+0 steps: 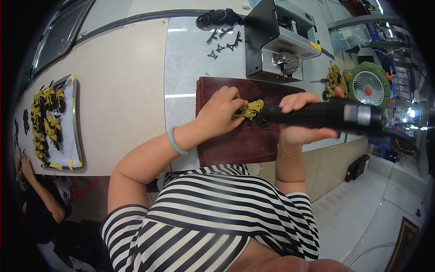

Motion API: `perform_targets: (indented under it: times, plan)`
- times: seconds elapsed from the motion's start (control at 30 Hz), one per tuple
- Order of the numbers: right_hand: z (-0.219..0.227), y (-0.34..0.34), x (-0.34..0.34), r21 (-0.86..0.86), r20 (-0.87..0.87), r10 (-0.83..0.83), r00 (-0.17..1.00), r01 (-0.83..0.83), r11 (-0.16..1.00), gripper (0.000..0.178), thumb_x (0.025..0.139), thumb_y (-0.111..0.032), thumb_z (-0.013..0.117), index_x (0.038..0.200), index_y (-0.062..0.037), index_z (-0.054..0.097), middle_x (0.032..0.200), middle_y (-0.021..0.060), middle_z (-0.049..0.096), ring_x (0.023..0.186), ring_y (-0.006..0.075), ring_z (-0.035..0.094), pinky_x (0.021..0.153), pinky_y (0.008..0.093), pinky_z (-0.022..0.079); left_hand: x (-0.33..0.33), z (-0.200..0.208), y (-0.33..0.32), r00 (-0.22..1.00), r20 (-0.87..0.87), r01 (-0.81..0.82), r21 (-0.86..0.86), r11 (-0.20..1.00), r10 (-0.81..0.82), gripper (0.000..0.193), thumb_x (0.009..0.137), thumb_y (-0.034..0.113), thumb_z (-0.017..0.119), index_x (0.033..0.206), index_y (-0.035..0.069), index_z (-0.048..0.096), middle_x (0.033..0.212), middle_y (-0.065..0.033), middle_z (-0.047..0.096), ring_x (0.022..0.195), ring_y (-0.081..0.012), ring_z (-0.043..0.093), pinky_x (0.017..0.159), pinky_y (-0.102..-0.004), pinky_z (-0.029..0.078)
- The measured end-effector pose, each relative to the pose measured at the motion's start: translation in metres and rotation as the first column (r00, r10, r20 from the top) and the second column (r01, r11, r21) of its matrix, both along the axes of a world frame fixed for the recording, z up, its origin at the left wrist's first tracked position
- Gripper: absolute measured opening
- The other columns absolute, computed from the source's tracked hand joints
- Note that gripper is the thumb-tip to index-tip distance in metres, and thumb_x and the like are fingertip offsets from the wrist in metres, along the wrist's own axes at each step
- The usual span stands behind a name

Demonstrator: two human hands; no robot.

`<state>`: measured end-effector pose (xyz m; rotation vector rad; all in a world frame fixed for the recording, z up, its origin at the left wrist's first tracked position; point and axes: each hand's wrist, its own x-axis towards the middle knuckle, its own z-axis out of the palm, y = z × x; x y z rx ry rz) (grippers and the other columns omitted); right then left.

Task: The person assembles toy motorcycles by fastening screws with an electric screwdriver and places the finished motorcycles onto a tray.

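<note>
My left hand (219,111) is closed on a small yellow toy motorcycle (254,109), steadying it from its left side. A black wheel (262,120) shows at the toy's right. In my right hand (297,134) is a thick black electric screwdriver (321,116), held nearly level, its cord trailing off to the right. Its front end points left and meets or overlaps the toy; whether it touches, I cannot tell. Under both lies a folded maroon towel (222,147).
Behind the towel stands a black and grey machine (260,41). Black wheels (219,17) and small black parts (222,43) lie to its left. A tray (72,158) of yellow toys is far left, near a co-worker's hand (27,168). A green fan (369,88) stands right, beside more yellow toys (334,79).
</note>
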<state>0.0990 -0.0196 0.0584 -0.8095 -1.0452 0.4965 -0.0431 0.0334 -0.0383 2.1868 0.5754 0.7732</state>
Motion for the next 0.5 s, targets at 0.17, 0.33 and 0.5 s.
perform_targets:
  times: [0.17, 0.33, 0.5]
  plan:
    - [-0.024, -0.010, -0.023, -0.008, 0.152, 0.025, 0.988, -0.024, 1.000, 0.094, 0.073, -0.074, 0.035, 0.132, -0.0069, 0.006, 0.072, 0.0130, 0.054, 0.055, 0.0205, 0.055, 0.057, 0.0322, 0.050, 0.001, 0.000, 0.001, 1.000, 0.030, 0.000, -0.002, 1.000, 0.000, 0.037, 0.059, 0.008, 0.072, 0.094, 0.004, 0.062, 0.085, -0.0061, 0.047, 0.080, -0.0233, 0.047, 0.071, -0.0336, 0.042]
    - [-0.037, -0.013, -0.024, -0.082, 0.278, 0.076, 0.957, -0.055, 0.995, 0.094, 0.072, -0.073, 0.040, 0.132, -0.0086, 0.006, 0.076, 0.0157, 0.052, 0.055, 0.0229, 0.054, 0.055, 0.0355, 0.050, 0.002, -0.002, 0.000, 0.999, 0.034, -0.004, -0.004, 1.000, 0.004, 0.035, 0.059, 0.009, 0.072, 0.093, 0.004, 0.063, 0.083, -0.0056, 0.047, 0.079, -0.0228, 0.047, 0.071, -0.0330, 0.042]
    - [-0.033, -0.019, -0.019, -0.210, 0.372, 0.239, 0.897, -0.169, 0.963, 0.084, 0.072, -0.069, 0.047, 0.120, -0.0068, 0.016, 0.079, 0.0166, 0.052, 0.060, 0.0236, 0.055, 0.058, 0.0367, 0.051, 0.001, -0.001, -0.001, 0.999, 0.033, -0.005, 0.009, 1.000, 0.005, 0.032, 0.062, 0.010, 0.071, 0.093, 0.004, 0.064, 0.082, -0.0053, 0.047, 0.079, -0.0224, 0.047, 0.070, -0.0325, 0.042]
